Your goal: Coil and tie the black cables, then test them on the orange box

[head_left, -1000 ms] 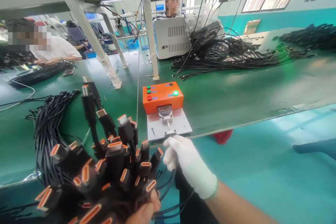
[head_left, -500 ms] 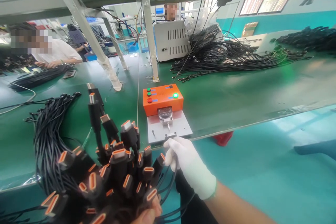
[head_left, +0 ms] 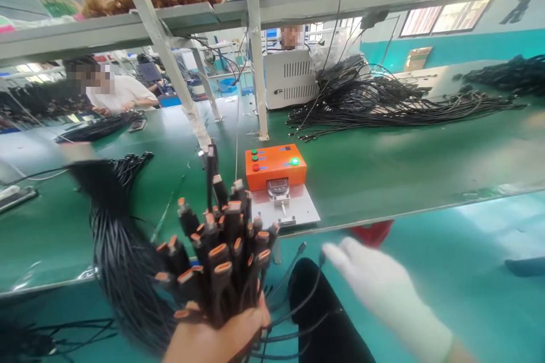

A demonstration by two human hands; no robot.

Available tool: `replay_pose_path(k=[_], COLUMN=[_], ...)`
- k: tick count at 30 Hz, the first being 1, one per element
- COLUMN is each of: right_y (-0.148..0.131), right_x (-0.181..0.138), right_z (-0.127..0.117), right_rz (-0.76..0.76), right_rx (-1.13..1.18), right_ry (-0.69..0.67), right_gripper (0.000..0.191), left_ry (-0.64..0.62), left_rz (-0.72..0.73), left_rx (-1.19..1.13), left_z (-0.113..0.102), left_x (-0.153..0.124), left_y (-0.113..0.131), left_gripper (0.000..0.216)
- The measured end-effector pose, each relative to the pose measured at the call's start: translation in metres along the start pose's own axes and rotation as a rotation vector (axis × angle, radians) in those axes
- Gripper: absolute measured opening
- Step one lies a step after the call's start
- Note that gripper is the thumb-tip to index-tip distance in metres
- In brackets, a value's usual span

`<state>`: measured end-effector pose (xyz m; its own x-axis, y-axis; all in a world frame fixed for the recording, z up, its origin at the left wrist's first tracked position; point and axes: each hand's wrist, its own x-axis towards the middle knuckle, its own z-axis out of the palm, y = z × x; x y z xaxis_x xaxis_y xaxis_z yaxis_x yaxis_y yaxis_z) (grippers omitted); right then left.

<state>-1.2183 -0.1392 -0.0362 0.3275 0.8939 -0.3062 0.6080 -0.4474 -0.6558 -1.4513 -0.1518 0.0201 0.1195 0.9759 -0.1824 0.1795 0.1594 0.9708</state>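
Note:
My bare left hand (head_left: 225, 332) is wrapped round a thick bundle of black USB-C cables (head_left: 223, 278), whose orange-lined plugs point upward. At the right, blurred by motion, my white-gloved right hand (head_left: 374, 281) has its fingertips closed on the plug end of one USB-C cable (head_left: 315, 289), which curves back toward the bundle. Beyond the bundle stands an orange tester box (head_left: 275, 170) with green and red buttons and a lit green lamp. In front of it are a small digital gauge (head_left: 277, 186) and a metal plate (head_left: 304, 210). My right hand is apart from the plate.
Another bunch of black cables (head_left: 114, 249) hangs over the edge of the green bench (head_left: 383, 164) at left. More cables (head_left: 383, 105) lie by a grey vented box (head_left: 292, 79). Shelf posts (head_left: 258, 68) rise from the bench. Two people are across it.
My right hand has moved right and away from the metal plate, with the cable end at its fingertips. The view has shifted, and the held bundle appears farther from the camera.

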Motion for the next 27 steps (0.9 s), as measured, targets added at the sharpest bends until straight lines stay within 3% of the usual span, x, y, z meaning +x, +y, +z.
replay_pose_path(k=[2, 3, 5, 8, 11, 15, 19, 22, 27], right_y=[-0.01, -0.018, -0.039, -0.065, -0.076, -0.076, -0.07, -0.064, -0.065], right_x=[-0.009, -0.016, -0.033, -0.05, -0.053, -0.049, -0.04, -0.036, -0.038], right_z=[-0.013, -0.015, -0.01, 0.011, 0.028, 0.033, 0.036, 0.039, 0.034], right_rz=[-0.134, -0.246, -0.444, -0.601, -0.573, -0.381, -0.286, -0.279, -0.353], right_rx=[0.032, 0.143, 0.419, 0.655, 0.82, 1.013, 1.19, 1.247, 1.235], right_ry=[0.172, 0.167, -0.021, -0.262, -0.291, -0.269, -0.315, -0.332, -0.444], right_gripper=[0.031, 0.029, 0.022, 0.013, 0.01, 0.018, 0.021, 0.022, 0.019], left_ry=[0.013, 0.018, 0.025, 0.07, 0.17, 0.266, 0.206, 0.169, 0.242], left_rz=[-0.007, -0.015, -0.018, 0.028, 0.023, -0.006, 0.065, 0.056, -0.033], left_rx=[0.004, -0.008, -0.077, -0.202, -0.217, -0.218, -0.245, -0.238, -0.142], left_z=[0.006, 0.009, 0.017, 0.026, 0.025, 0.018, 0.014, 0.016, 0.024], left_x=[-0.001, -0.001, -0.002, -0.003, -0.004, -0.006, -0.007, -0.008, -0.004], left_y=[0.0, 0.002, 0.006, 0.011, 0.01, 0.002, 0.002, 0.004, 0.006], left_gripper=[0.009, 0.008, 0.022, 0.035, 0.025, 0.014, 0.009, 0.008, 0.019])
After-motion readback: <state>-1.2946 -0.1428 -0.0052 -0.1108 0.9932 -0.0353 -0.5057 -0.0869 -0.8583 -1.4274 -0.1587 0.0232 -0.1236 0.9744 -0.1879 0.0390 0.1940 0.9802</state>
